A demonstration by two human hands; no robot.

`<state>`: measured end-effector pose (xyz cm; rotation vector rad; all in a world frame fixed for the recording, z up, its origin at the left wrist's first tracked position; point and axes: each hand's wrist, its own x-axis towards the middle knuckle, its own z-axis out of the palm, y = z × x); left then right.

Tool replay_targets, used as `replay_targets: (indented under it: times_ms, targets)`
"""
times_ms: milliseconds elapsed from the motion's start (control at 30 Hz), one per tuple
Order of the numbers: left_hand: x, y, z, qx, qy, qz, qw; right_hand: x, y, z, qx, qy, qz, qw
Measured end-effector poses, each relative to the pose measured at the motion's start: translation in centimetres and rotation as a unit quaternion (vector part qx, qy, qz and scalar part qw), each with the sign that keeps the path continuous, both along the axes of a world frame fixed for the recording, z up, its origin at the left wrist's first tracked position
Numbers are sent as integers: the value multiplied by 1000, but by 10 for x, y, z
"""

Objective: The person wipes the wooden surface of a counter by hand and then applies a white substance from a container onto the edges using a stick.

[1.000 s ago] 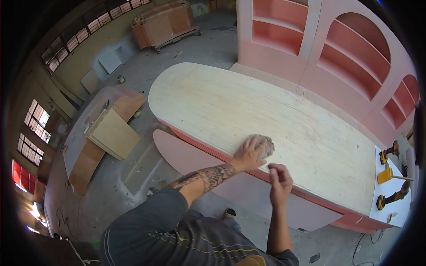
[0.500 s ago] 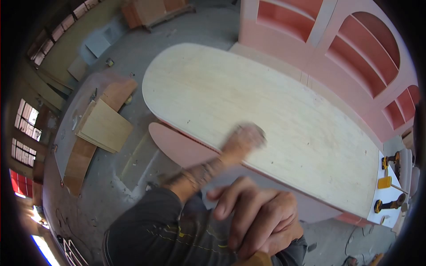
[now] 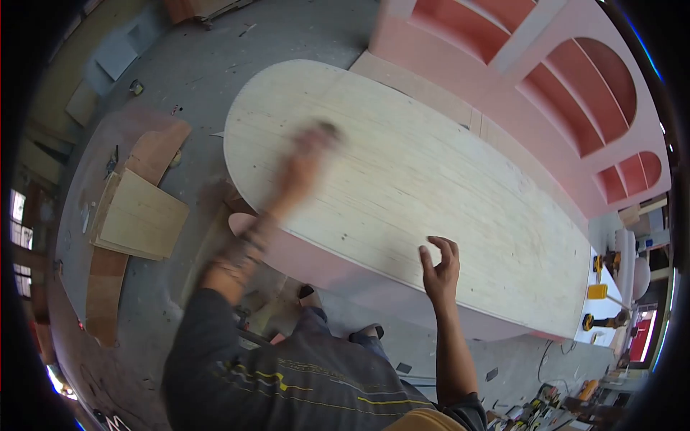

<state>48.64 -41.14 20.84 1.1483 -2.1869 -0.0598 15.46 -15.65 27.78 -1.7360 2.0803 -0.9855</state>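
Note:
A long pale wooden panel with a rounded far end lies on top of a pink base. Over its left part is my left hand, smeared by motion, with a small dark thing at its fingers that moves along with it and is too blurred to name. My right hand is at the panel's near edge, thumb and curled fingers apart, with nothing in it.
Pink shelving with arched openings stands behind the panel. Stacked boards are at the left. Yellow-and-black tools sit on a white surface at the right end. Tools and scraps litter the floor at lower right.
My left hand has swept leftward and away over the panel. My right hand has moved from close to the camera down to the near edge, its fingers opening. The view has shifted slightly.

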Motion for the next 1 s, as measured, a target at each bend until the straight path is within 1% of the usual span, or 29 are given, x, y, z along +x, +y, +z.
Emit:
replay_targets:
  times_ms: [33,67,100,133,167,200,233,267,300,333,367,400,433,467,500,533,567,600,667,700,733,767,800,833,867,900,933,967,1000]
  targets:
    - [-53,43,16,36,-40,-81,995,-10,-8,-34,-4,3,7,1000]
    - [-99,62,-14,-53,-102,-195,974,-21,-13,-64,-27,31,-66,997]
    - [-134,95,-36,-4,-109,-246,963,-35,-17,-95,-50,56,-139,987]
    - [-149,118,-31,76,-38,-238,967,-55,-16,-129,-41,92,-148,984]
    - [-151,114,-33,107,-19,-244,964,-46,-17,-122,-17,103,-156,982]
    - [-138,89,-34,105,-22,-237,966,-36,-15,-112,10,111,-165,980]
    - [-113,55,-38,46,-69,-239,968,-27,-18,-103,11,106,-161,981]
    - [-83,18,-40,-12,-114,-242,963,-22,-19,-93,44,112,-170,978]
    - [-32,-26,-44,-29,-177,-145,973,-18,-20,-87,76,119,-181,973]
    - [23,-76,-39,-30,-168,-29,985,-14,-20,-83,78,114,-184,973]
    - [93,-117,-34,5,-189,107,976,-12,-19,-80,85,112,-183,973]
    - [186,-166,-71,-11,-265,256,930,-12,-20,-81,90,112,-180,973]
    - [292,-205,-99,38,-195,295,935,-16,-19,-85,107,110,-175,973]
    - [374,-229,-110,150,-162,444,869,-16,-22,-87,103,108,-179,972]
    - [409,-223,-77,147,-162,440,871,-15,-23,-86,109,112,-178,971]
    - [391,-227,-39,117,-59,507,852,-14,-20,-84,121,116,-179,969]
    - [363,-210,-5,84,45,565,820,-12,-21,-81,135,113,-183,967]
    - [341,-229,-10,84,42,558,824,-11,-19,-80,137,111,-191,966]
    - [293,-271,-39,-26,-40,507,861,-13,-20,-78,136,121,-171,968]
    - [254,-280,-45,-16,-102,450,887,-12,-21,-77,138,113,-175,968]
    - [202,-286,-48,-6,-163,391,906,-12,-21,-77,136,117,-178,967]
    - [154,-297,-72,83,-118,380,914,-12,-21,-77,139,114,-178,967]
    - [58,-264,-43,59,-178,436,880,-12,-21,-77,142,110,-178,967]
    - [7,-270,-63,30,-146,370,917,-11,-21,-77,134,114,-179,968]
    - [-58,-271,-82,-72,-72,295,950,-12,-21,-77,134,116,-178,968]
    - [-135,-244,-74,-90,-29,148,984,-11,-21,-77,129,124,-178,968]
    - [-212,-202,-74,-71,42,-9,997,-12,-21,-78,123,134,-177,967]
    - [-276,-156,-67,-54,52,-211,975,-11,-20,-80,120,139,-178,967]
    - [-348,-103,-83,-69,123,-340,930,-12,-17,-83,112,129,-177,969]
